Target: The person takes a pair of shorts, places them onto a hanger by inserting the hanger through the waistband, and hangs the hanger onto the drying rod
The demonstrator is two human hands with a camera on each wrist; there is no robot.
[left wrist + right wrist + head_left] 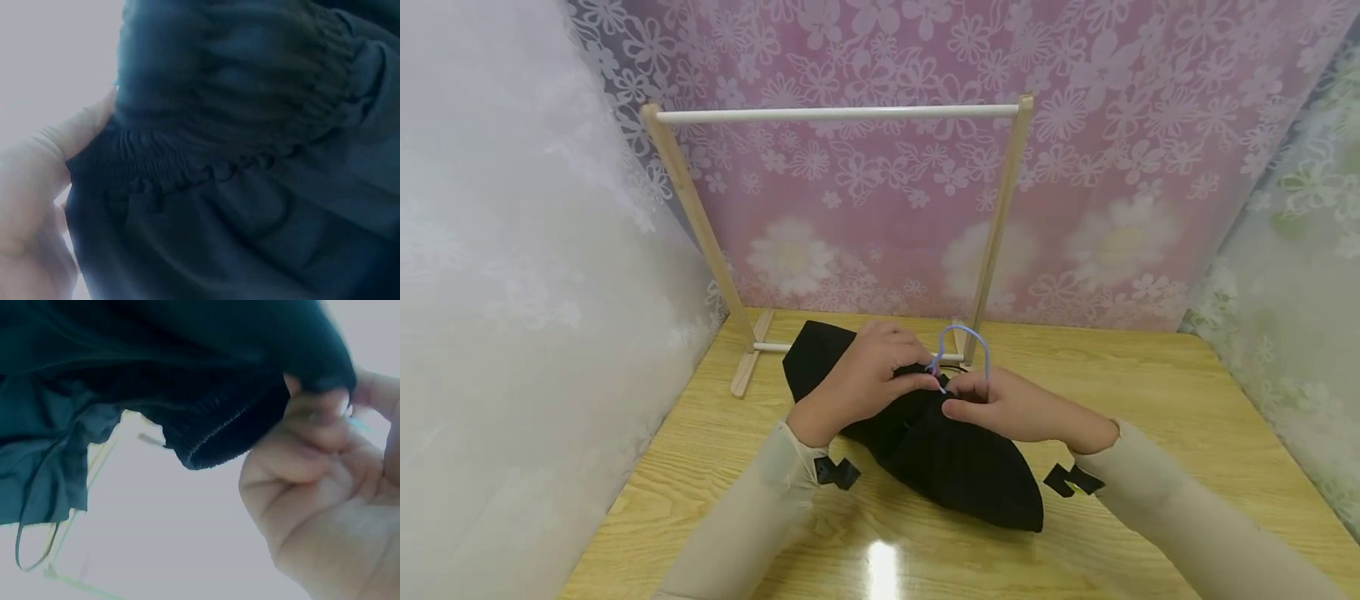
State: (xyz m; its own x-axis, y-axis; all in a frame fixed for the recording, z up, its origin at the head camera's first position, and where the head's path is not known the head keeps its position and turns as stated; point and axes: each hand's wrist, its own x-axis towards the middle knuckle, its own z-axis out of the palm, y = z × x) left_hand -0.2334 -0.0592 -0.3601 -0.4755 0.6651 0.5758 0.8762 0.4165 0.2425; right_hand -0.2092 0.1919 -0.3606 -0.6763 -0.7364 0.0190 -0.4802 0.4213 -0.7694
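Observation:
A black garment [962, 467] with a gathered elastic band [169, 156] lies bunched across the table under both hands. My left hand [880, 367] grips its upper edge, the thumb along the near side in the left wrist view. At the left fingertips, a light-blue curved hook [964, 330], like that of a clothes hanger, rises from the cloth; its lower part is hidden. My right hand [1007, 404] pinches the cloth just right of the left fingertips. From below, the right wrist view shows its curled fingers [312, 437] at the fabric beside a gathered opening [219, 434].
Behind the garment stands a wooden rack with a white top bar [842, 113], two uprights [1000, 217] and a low crossbar [772, 347]. The wooden table [1120, 375] extends to the right. Flowered pink cloth [880, 192] hangs behind, with pale sheets at both sides.

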